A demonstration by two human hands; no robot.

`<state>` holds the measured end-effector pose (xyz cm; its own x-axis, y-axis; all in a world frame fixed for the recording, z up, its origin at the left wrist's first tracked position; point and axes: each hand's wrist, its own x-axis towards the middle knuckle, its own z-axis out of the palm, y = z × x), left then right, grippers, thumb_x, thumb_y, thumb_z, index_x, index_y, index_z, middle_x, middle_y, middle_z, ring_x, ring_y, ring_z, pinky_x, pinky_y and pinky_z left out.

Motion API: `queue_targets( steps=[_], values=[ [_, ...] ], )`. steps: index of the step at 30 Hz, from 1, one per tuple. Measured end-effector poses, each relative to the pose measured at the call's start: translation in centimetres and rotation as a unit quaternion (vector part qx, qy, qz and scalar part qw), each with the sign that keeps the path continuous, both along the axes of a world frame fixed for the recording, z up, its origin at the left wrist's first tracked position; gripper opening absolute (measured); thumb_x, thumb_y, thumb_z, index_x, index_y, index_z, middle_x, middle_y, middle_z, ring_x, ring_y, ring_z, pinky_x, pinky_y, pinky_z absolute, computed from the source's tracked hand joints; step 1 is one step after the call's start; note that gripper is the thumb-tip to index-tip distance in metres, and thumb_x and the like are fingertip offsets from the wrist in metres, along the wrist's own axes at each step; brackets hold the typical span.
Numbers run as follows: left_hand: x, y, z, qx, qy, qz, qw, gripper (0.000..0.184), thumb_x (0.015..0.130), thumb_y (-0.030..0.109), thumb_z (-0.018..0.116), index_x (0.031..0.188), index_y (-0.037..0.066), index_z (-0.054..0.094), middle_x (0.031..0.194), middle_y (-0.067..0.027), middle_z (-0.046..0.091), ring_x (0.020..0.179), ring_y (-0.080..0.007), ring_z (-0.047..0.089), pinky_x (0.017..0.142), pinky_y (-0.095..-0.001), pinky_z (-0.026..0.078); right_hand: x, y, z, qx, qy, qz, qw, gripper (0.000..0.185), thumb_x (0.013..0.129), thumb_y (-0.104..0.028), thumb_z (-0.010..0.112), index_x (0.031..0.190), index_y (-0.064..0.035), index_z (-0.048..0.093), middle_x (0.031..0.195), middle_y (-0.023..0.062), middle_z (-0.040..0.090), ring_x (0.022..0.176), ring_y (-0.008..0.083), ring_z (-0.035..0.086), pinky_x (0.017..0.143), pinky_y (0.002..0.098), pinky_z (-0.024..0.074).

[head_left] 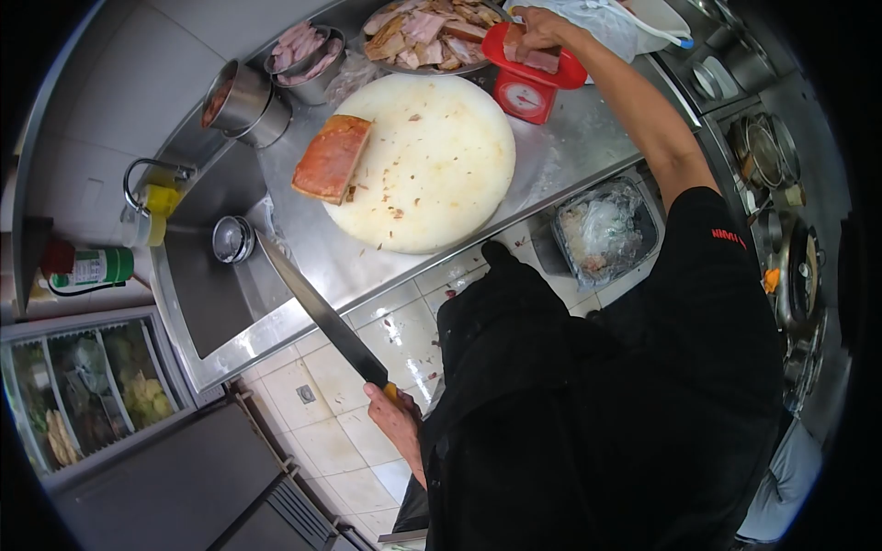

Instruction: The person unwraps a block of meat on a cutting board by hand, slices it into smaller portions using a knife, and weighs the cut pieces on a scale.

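In the head view my left hand is closed around the yellow handle of a long, broad-bladed knife, held low beside the counter, its blade slanting up toward the sink. My right hand reaches out to the red kitchen scale, its fingers bent around a piece of roast pork at the scale's pan. Whether the pork rests fully on the pan I cannot tell. A larger slab of roast pork with reddish-brown skin lies on the left edge of the round white chopping board, among scattered crumbs.
A tray of cut meat stands behind the board. Metal pots are at the back left, beside the sink. Below the counter's front edge sits a plastic-lined bin. An open-topped chiller is at lower left.
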<state>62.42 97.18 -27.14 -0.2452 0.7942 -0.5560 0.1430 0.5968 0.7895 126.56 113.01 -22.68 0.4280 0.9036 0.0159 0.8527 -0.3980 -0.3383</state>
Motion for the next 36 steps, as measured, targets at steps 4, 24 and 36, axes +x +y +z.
queue_targets(
  steps=[4, 24, 36],
  values=[
    [-0.1, 0.3, -0.2, 0.012, 0.015, -0.019, 1.000, 0.074, 0.093, 0.075, 0.038, 0.072, 0.004, 0.046, 0.054, -0.0013, 0.041, 0.041, -0.0113, 0.039, 0.038, -0.0244, 0.030, 0.0, 0.1, -0.4, -0.009, -0.068, -0.035, 0.997, 0.040, 0.066, -0.012, 0.074, 0.106, -0.0083, 0.071, 0.085, 0.0112, 0.074, 0.077, 0.0262, 0.070, 0.066, 0.0358, 0.0546],
    [0.7, 1.4, -0.2, 0.008, 0.011, -0.030, 0.999, 0.070, 0.099, 0.066, 0.036, 0.065, 0.005, 0.045, 0.051, -0.0003, 0.040, 0.040, -0.0104, 0.039, 0.039, -0.0244, 0.028, -6.1, 0.1, 5.3, -0.014, -0.141, 0.041, 0.989, 0.070, 0.056, -0.024, 0.080, 0.119, -0.0012, 0.059, 0.105, 0.0193, 0.069, 0.101, 0.0367, 0.066, 0.087, 0.0430, 0.0529],
    [6.1, 2.7, 2.7, -0.007, 0.049, -0.138, 0.989, 0.065, 0.103, 0.057, 0.038, 0.066, 0.004, 0.048, 0.054, 0.0004, 0.042, 0.048, -0.0101, 0.040, 0.045, -0.0282, 0.031, -24.2, -1.3, -10.0, 0.262, 0.136, 0.356, 0.886, 0.066, 0.067, -0.005, 0.072, 0.130, -0.0049, 0.050, 0.133, 0.0180, 0.056, 0.127, 0.0403, 0.051, 0.108, 0.0446, 0.0426]
  ],
)
